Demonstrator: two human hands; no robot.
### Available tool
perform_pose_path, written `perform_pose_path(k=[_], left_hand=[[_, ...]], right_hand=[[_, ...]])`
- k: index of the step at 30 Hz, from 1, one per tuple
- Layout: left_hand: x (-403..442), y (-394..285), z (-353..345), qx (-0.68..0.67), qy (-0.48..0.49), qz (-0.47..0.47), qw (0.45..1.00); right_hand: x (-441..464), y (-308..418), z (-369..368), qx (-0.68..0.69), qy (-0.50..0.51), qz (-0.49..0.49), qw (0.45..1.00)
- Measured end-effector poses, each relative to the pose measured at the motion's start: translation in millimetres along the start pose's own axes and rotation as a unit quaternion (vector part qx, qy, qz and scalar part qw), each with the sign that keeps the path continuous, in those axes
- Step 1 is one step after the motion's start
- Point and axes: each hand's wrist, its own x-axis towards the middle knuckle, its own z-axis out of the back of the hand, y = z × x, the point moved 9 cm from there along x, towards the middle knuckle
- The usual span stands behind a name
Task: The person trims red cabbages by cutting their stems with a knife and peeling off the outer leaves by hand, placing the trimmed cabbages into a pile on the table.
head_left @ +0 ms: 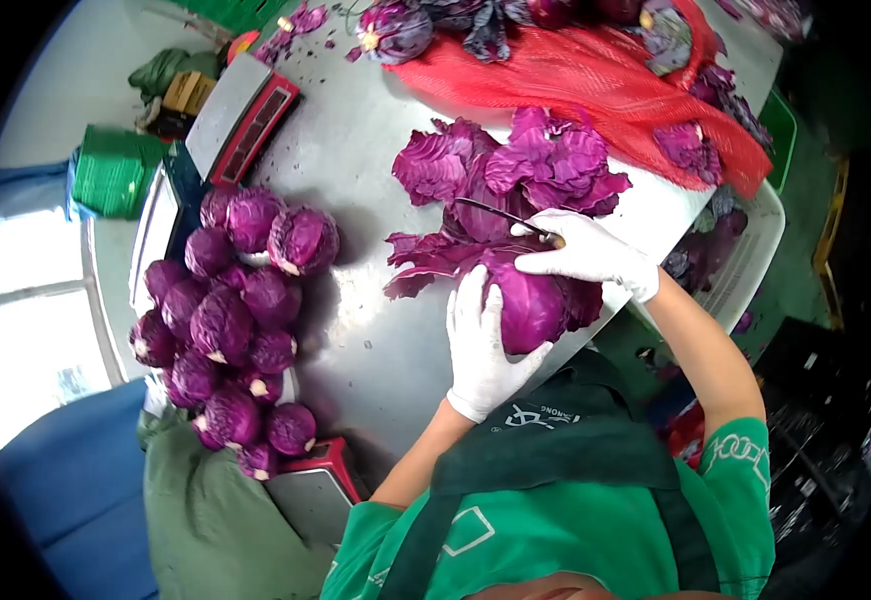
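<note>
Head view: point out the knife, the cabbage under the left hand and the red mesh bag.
Knife [496, 210]: head view, on its dark curved blade.
Held cabbage [533, 302]: head view, on its smooth purple side.
Red mesh bag [580, 80]: head view, near the middle of its mesh.

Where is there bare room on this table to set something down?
The widest bare stretch of table lies between the cabbage pile and the left hand, running on between the far scale and the loose leaves. It is crowded around the held cabbage, where the right hand has a knife, and at the far end, with the red mesh bag.
</note>
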Motion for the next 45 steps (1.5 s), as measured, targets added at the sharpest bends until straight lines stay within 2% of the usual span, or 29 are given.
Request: perform_pose_path(k=[3, 7, 8, 11, 13, 14, 15, 16, 17, 18, 19, 20, 21, 23, 24, 25, 26, 27, 29, 30, 31, 32, 33, 36, 38, 39, 42, 43, 45], left_hand=[[-6.5, -9.4, -10.0, 0.03, -0.036, -0.014, 0.999], [-29.1, -15.2, -34.3, 0.09, -0.041, -0.01, 0.995], [-29.1, -16.2, -33.7, 0.077, -0.047, 0.002, 0.996], [-27.2, -11.4, -37.9, 0.042, -0.019, 0.019, 0.999], [-34.7, 7.8, -68.6, -0.06, 0.025, 0.055, 0.996], [-36.1, 14.7, -76.6, -0.134, 0.037, 0.09, 0.986], [-33.9, 9.4, -71.6, -0.114, 0.025, 0.066, 0.991], [-31.8, 4.1, -66.6, -0.093, 0.013, 0.043, 0.995], [-34.9, -4.2, -64.7, -0.061, -0.004, 0.011, 0.998], [-37.3, -8.8, -60.3, -0.055, -0.046, -0.018, 0.997], [-33.4, -3.7, -61.4, -0.127, -0.019, 0.007, 0.992], [-30.4, 1.2, -62.6, -0.196, 0.004, 0.035, 0.98], [-30.5, -0.5, -53.5, -0.131, -0.028, 0.015, 0.991], [-26.9, 1.2, -57.4, -0.147, -0.026, 0.014, 0.989], [-23.7, 4.2, -62.7, -0.187, -0.017, 0.034, 0.982], [-22.7, 0.1, -62.1, -0.162, -0.022, 0.02, 0.986], [-21.8, -4.0, -61.6, -0.137, -0.028, 0.007, 0.99], [-22.2, 3.7, -73.5, -0.34, -0.009, 0.068, 0.938], [-25.9, 7.2, -78.6, -0.528, 0.009, 0.129, 0.84], [-23.3, -2.3, -47.9, -0.27, -0.027, 0.062, 0.96], [-23.6, -17.7, -29.5, 0.012, -0.057, -0.009, 0.998], [-24.2, -18.9, -28.9, 0.022, -0.052, -0.015, 0.998], [-24.7, -17.1, -29.8, 0.023, -0.051, -0.014, 0.998], [-28.7, -17.2, -28.5, 0.054, -0.061, -0.037, 0.996], [-28.6, -15.9, -27.1, 0.054, -0.064, -0.039, 0.996], [-27.7, -15.3, -26.5, 0.054, -0.07, -0.034, 0.995], [-28.1, -14.5, -27.3, 0.053, -0.08, -0.035, 0.995], [-28.1, -14.2, -27.3, 0.052, -0.083, -0.036, 0.995], [-28.7, -11.8, -26.2, 0.043, -0.091, -0.039, 0.994]], right_hand=[[0.9, 27.8, -8.5, -0.185, -0.001, 0.023, 0.982], [12.7, 28.5, -6.6, -0.17, 0.029, 0.01, 0.985], [12.3, 44.8, -7.7, -0.253, -0.017, 0.079, 0.964], [24.2, 68.7, -19.9, -0.362, 0.002, 0.086, 0.928], [33.6, 82.0, -27.4, -0.352, -0.031, 0.146, 0.924], [43.1, 81.2, -33.6, -0.401, 0.018, 0.094, 0.911], [52.0, 77.8, -37.4, -0.45, 0.065, 0.041, 0.89], [66.9, 69.1, -28.3, -0.478, 0.062, -0.033, 0.875], [75.7, 48.6, -15.3, -0.468, 0.016, -0.015, 0.883], [80.1, 31.3, -6.2, -0.439, 0.009, -0.018, 0.898], [87.8, 32.9, -0.5, -0.41, 0.003, -0.019, 0.912], [87.7, 21.6, 7.4, -0.329, 0.047, -0.109, 0.937], [77.1, 20.2, 5.9, -0.152, 0.072, -0.254, 0.952], [71.7, 43.6, -5.8, -0.25, 0.144, -0.099, 0.952], [70.5, 63.8, -21.1, -0.217, 0.213, -0.144, 0.942], [67.1, 58.6, -24.2, -0.303, 0.206, -0.02, 0.93], [67.0, 50.1, -29.8, -0.353, 0.209, -0.013, 0.912], [69.5, 47.2, -39.7, -0.401, 0.213, -0.005, 0.891], [80.2, 68.8, -55.4, -0.417, 0.183, 0.012, 0.89], [85.8, 72.4, -60.5, -0.429, 0.196, -0.036, 0.881], [87.6, 69.3, -62.5, -0.44, 0.208, -0.084, 0.869], [92.2, 76.2, -62.0, -0.444, 0.156, 0.007, 0.882], [99.9, 66.1, -59.9, -0.505, 0.16, 0.023, 0.848], [125.0, 18.1, -27.5, -0.535, 0.129, 0.019, 0.834], [127.7, 4.1, -11.6, -0.509, 0.084, 0.008, 0.856], [125.7, 13.4, -9.7, -0.513, 0.083, 0.006, 0.854], [108.2, 96.1, -2.5, -0.47, -0.032, 0.121, 0.874], [100.7, 89.1, 5.9, -0.362, 0.0, -0.066, 0.93], [66.2, 66.3, 5.1, -0.228, 0.068, -0.228, 0.944]])
